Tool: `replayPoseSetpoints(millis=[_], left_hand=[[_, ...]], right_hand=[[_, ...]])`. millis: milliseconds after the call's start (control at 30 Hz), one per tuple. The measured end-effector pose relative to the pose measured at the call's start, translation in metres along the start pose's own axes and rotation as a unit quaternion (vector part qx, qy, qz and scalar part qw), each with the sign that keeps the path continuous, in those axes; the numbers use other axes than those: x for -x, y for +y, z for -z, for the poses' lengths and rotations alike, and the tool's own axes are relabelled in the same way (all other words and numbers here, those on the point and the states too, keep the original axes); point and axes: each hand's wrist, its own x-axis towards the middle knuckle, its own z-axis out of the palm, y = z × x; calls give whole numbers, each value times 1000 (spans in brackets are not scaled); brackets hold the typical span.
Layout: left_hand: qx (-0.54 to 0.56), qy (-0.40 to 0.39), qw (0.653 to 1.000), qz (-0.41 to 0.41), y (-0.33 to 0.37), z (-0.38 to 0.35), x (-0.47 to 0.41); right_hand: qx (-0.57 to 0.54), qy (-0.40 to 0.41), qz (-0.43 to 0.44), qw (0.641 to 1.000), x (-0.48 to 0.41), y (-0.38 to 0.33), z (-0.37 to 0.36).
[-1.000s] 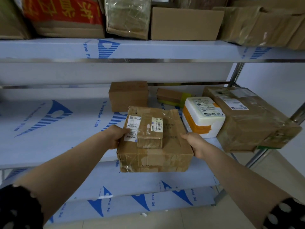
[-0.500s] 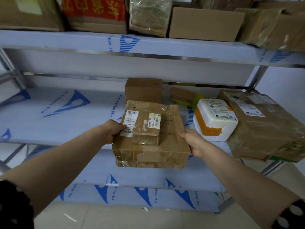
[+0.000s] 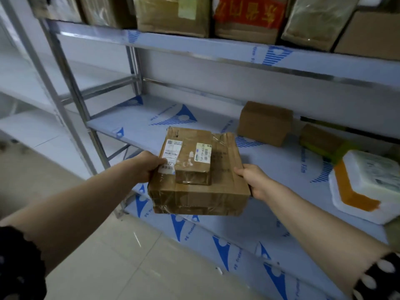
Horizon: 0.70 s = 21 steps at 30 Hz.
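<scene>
White foam box (image 3: 365, 182) w/ orange tape sits on mid shelf (image 3: 138, 124). Left of it, further back: flat brown-green pkg (image 3: 318, 139), then plain cardboard box (image 3: 265, 124). Above it: top shelf (image 3: 216, 47) w/ taped cartons (image 3: 173, 16).

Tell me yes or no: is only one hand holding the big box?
No, the left hand and the right hand each grip a side of the big box.

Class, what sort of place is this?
Probably a parcel storeroom: metal shelving holds taped cardboard boxes; the left hand and right hand carry a large parcel with a small parcel on top.
</scene>
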Motion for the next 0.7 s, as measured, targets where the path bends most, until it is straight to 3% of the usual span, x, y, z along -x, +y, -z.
replayPoseSetpoints(millis=[267, 700], left_hand=[[48, 67, 997, 9, -41, 133, -3], [86, 181, 978, 59, -128, 429, -33]], right_hand=[[47, -55, 13, 997, -6, -31, -140], [103, -164, 11, 981, -18, -58, -466]])
